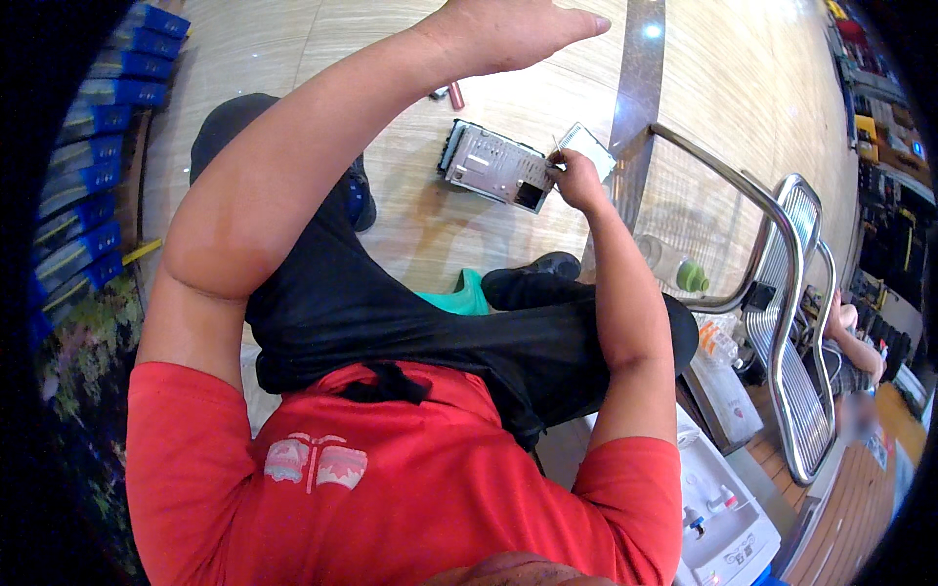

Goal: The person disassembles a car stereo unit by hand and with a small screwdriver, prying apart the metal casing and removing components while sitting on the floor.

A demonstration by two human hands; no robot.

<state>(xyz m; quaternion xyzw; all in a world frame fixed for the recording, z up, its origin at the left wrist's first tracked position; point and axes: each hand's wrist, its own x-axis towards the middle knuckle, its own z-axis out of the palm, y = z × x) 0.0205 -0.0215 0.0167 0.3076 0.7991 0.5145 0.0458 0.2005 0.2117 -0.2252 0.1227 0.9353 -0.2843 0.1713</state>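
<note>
My left hand (518, 37) is stretched out at the top edge, its thumb pointing right; the other fingers run out of the picture and nothing shows in it. Below it, on the floor, lies a flat silver metal device case (493, 166) with a dark square opening at its right end. My right hand (578, 183) is closed in a pinch at that end, on a thin, light-coloured rod (555, 145) whose kind is too small to make out. A pale flat panel (593, 146) lies just beyond this hand, partly hidden by it.
A small red cylinder (456, 96) lies on the floor beyond the case. At right stand a curved metal bench (799, 342), a green-capped container (692, 275) and a white water dispenser (723, 498). Blue boxes (98, 156) are stacked at left. Another person's arm (860, 350) shows far right.
</note>
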